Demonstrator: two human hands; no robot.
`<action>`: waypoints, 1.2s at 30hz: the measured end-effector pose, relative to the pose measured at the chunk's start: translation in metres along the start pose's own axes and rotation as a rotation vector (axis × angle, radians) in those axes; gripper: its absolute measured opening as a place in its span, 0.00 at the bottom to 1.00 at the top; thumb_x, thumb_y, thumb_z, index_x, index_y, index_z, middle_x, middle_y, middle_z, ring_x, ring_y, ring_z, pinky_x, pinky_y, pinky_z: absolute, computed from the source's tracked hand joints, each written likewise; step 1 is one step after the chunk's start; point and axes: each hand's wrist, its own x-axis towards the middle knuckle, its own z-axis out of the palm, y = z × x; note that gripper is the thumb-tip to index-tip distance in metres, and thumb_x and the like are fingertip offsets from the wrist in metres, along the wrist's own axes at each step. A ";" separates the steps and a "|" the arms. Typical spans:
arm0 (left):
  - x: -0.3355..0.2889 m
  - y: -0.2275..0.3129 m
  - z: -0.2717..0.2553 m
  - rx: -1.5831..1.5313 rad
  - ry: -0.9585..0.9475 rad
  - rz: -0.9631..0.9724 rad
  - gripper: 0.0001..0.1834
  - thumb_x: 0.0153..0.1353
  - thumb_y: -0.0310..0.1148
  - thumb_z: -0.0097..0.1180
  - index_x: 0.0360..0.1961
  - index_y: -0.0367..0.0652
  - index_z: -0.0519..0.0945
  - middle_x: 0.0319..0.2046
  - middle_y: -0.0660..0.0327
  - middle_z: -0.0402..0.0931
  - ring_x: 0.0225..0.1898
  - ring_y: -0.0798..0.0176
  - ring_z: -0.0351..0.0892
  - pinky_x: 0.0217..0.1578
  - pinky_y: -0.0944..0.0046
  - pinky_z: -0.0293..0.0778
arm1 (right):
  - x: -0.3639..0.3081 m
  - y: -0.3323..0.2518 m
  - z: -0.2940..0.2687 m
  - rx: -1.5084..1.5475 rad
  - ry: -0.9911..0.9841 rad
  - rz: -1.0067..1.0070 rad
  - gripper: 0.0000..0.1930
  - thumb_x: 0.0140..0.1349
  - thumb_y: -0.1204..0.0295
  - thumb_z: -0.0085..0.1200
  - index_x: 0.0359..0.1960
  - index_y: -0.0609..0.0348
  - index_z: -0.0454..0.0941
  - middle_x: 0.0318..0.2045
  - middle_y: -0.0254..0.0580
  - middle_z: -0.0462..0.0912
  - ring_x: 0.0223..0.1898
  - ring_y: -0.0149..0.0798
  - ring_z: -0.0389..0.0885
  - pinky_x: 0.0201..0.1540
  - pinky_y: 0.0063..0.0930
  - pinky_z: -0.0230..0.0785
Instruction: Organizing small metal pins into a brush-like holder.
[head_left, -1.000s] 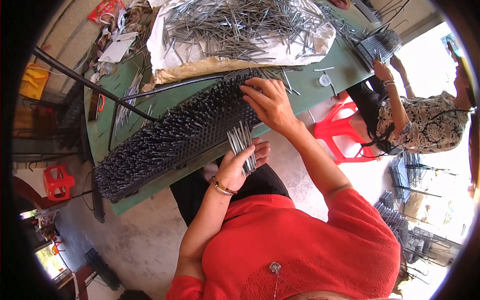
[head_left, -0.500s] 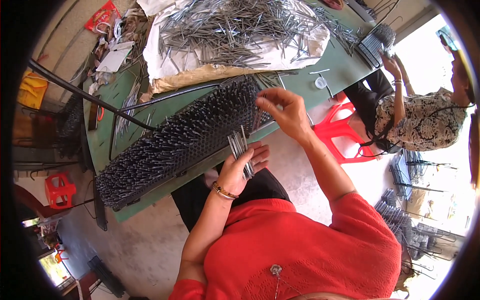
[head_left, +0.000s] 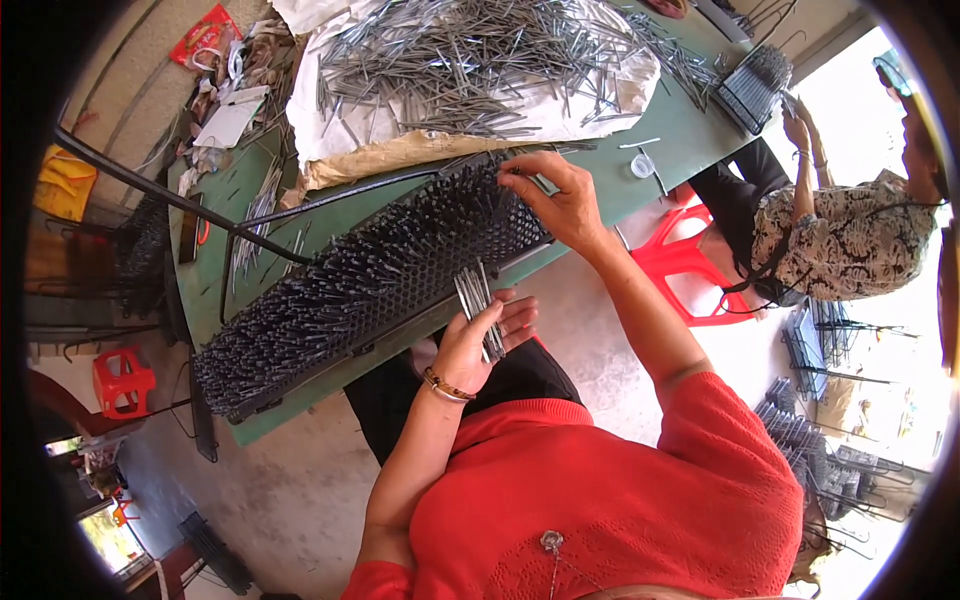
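A bundle of thin grey metal rods (head_left: 473, 296) lies across the palm of my left hand (head_left: 466, 352), held under the thumb, close to the near side of a long black perforated rack (head_left: 425, 300). Dark-tipped metal rods (head_left: 310, 300) stand densely packed in the rack's holes, and a strip of bare holes shows along its near side and right end. My right hand (head_left: 568, 205) is over the right end, thumb and forefinger pinched at the top of a rod among the standing ones. The fingertips partly hide that rod.
Loose rods (head_left: 470, 60) are heaped on a white sheet (head_left: 310, 130) across the green table (head_left: 690, 140). A black bar (head_left: 180, 190) crosses at left. A small clear cup (head_left: 642, 166) stands at right. Another person (head_left: 845, 240) works beside a red stool (head_left: 675, 260), near a wire rack (head_left: 750, 95).
My right hand has moved slightly left and away from me, to the tops of the standing rods. My left hand stays nearly still with its bundle. The other person's hands have shifted slightly.
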 end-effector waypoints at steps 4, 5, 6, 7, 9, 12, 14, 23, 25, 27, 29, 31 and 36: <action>0.001 -0.001 0.001 0.011 0.008 -0.017 0.13 0.67 0.29 0.43 0.51 0.36 0.67 0.49 0.43 0.74 0.49 0.54 0.77 0.50 0.53 0.75 | -0.004 0.005 0.000 -0.048 -0.010 -0.036 0.09 0.52 0.77 0.62 0.37 0.60 0.81 0.33 0.40 0.83 0.35 0.37 0.81 0.39 0.28 0.71; 0.001 -0.001 0.001 0.009 0.003 -0.017 0.13 0.67 0.29 0.43 0.51 0.36 0.68 0.49 0.43 0.74 0.48 0.54 0.77 0.50 0.53 0.75 | -0.006 0.007 0.000 -0.069 -0.026 -0.037 0.10 0.52 0.77 0.62 0.37 0.60 0.81 0.34 0.40 0.83 0.35 0.39 0.80 0.39 0.28 0.71; 0.001 -0.001 0.001 0.010 0.002 -0.017 0.13 0.67 0.29 0.43 0.51 0.36 0.68 0.49 0.43 0.74 0.48 0.54 0.77 0.50 0.53 0.75 | -0.008 0.008 0.000 -0.070 -0.026 -0.037 0.10 0.52 0.77 0.62 0.37 0.60 0.81 0.34 0.40 0.83 0.35 0.39 0.80 0.39 0.28 0.71; 0.000 -0.001 0.002 -0.001 0.014 -0.018 0.13 0.67 0.29 0.43 0.51 0.36 0.68 0.49 0.44 0.74 0.48 0.54 0.78 0.50 0.53 0.75 | -0.010 0.008 0.000 -0.120 -0.047 -0.076 0.10 0.51 0.77 0.62 0.37 0.59 0.81 0.33 0.40 0.83 0.34 0.39 0.80 0.39 0.29 0.71; -0.001 -0.002 0.001 -0.012 0.027 -0.019 0.13 0.67 0.29 0.43 0.51 0.36 0.67 0.49 0.44 0.74 0.48 0.54 0.78 0.50 0.54 0.75 | -0.013 0.005 0.002 -0.169 -0.069 -0.115 0.10 0.51 0.77 0.62 0.37 0.58 0.81 0.33 0.41 0.83 0.34 0.40 0.80 0.39 0.29 0.70; 0.000 -0.004 -0.004 0.019 0.030 0.004 0.13 0.67 0.30 0.43 0.50 0.37 0.68 0.48 0.44 0.74 0.48 0.54 0.78 0.50 0.54 0.75 | -0.015 0.003 0.003 -0.126 -0.058 -0.115 0.09 0.53 0.73 0.61 0.37 0.55 0.81 0.32 0.38 0.82 0.34 0.40 0.78 0.39 0.30 0.66; 0.001 -0.003 -0.004 0.050 -0.003 0.013 0.14 0.68 0.31 0.43 0.51 0.37 0.68 0.49 0.45 0.74 0.49 0.54 0.77 0.50 0.54 0.75 | -0.015 0.007 0.003 -0.205 -0.078 -0.286 0.10 0.54 0.74 0.60 0.38 0.55 0.81 0.34 0.37 0.81 0.34 0.40 0.78 0.40 0.29 0.65; -0.003 0.007 0.011 0.068 -0.117 0.088 0.16 0.68 0.33 0.43 0.53 0.35 0.67 0.50 0.47 0.73 0.51 0.56 0.75 0.50 0.56 0.75 | -0.028 -0.040 -0.001 0.044 -0.131 0.121 0.10 0.55 0.70 0.62 0.36 0.62 0.81 0.33 0.44 0.81 0.33 0.40 0.80 0.34 0.32 0.71; -0.005 0.009 0.016 0.089 -0.123 0.097 0.17 0.69 0.34 0.43 0.54 0.35 0.67 0.51 0.48 0.72 0.52 0.56 0.75 0.50 0.56 0.74 | -0.039 -0.048 0.002 0.294 -0.308 0.443 0.14 0.57 0.65 0.62 0.34 0.66 0.80 0.28 0.43 0.81 0.25 0.29 0.79 0.26 0.25 0.69; -0.005 0.008 0.019 0.114 -0.140 0.106 0.17 0.69 0.34 0.43 0.55 0.36 0.67 0.52 0.48 0.72 0.52 0.56 0.74 0.51 0.55 0.74 | -0.045 -0.047 -0.001 0.292 -0.385 0.527 0.14 0.57 0.65 0.61 0.33 0.66 0.80 0.26 0.40 0.81 0.24 0.27 0.78 0.25 0.24 0.69; -0.004 0.004 0.018 0.112 -0.109 0.089 0.19 0.69 0.36 0.43 0.56 0.36 0.66 0.52 0.49 0.71 0.53 0.56 0.74 0.51 0.55 0.74 | -0.049 -0.044 -0.002 0.405 -0.482 0.725 0.11 0.59 0.67 0.59 0.33 0.66 0.79 0.23 0.35 0.79 0.24 0.24 0.76 0.24 0.21 0.69; -0.004 0.002 0.017 0.105 -0.092 0.073 0.19 0.69 0.36 0.43 0.56 0.37 0.66 0.52 0.49 0.72 0.53 0.56 0.74 0.51 0.55 0.74 | -0.053 -0.040 -0.005 0.460 -0.433 0.771 0.11 0.61 0.68 0.58 0.34 0.66 0.79 0.26 0.34 0.80 0.27 0.24 0.77 0.29 0.21 0.70; -0.002 -0.003 0.011 0.082 -0.010 0.021 0.18 0.68 0.35 0.45 0.54 0.38 0.68 0.50 0.48 0.73 0.50 0.57 0.76 0.48 0.54 0.76 | -0.040 -0.039 -0.028 0.538 -0.107 0.637 0.10 0.63 0.69 0.55 0.38 0.67 0.78 0.30 0.36 0.82 0.31 0.25 0.78 0.35 0.20 0.71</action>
